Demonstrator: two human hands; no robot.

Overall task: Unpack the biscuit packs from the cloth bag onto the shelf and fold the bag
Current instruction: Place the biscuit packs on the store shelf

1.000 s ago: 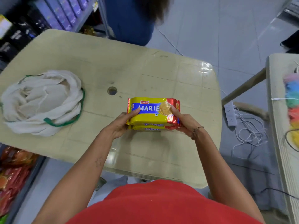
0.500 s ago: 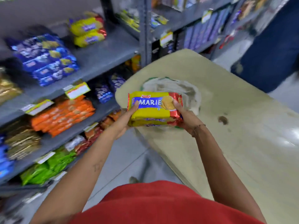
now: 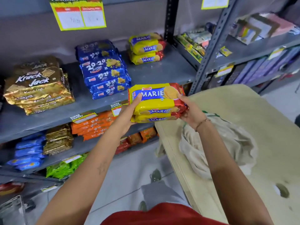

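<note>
Marie biscuit packs [image 3: 156, 103], yellow and red wrappers stacked, are clasped at each end by the left hand [image 3: 129, 113] and right hand [image 3: 189, 111] in front of the grey shelf [image 3: 162, 73], likely mid-shelving, needing a forward reach to the matching Marie stack [image 3: 146, 48], with the cloth bag [image 3: 227, 143] crumpled on the surface [image 3: 251, 111].

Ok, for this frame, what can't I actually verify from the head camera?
- Cloth bag: the right forearm crosses it, folds hide the inside; any packs left cannot be told.
- Held Marie packs: left hand and right hand cover the ends; count under the top pack uncertain.
- Price card: handwriting too faint, top cut off.
- Right-hand shelf goods: blurred.
</note>
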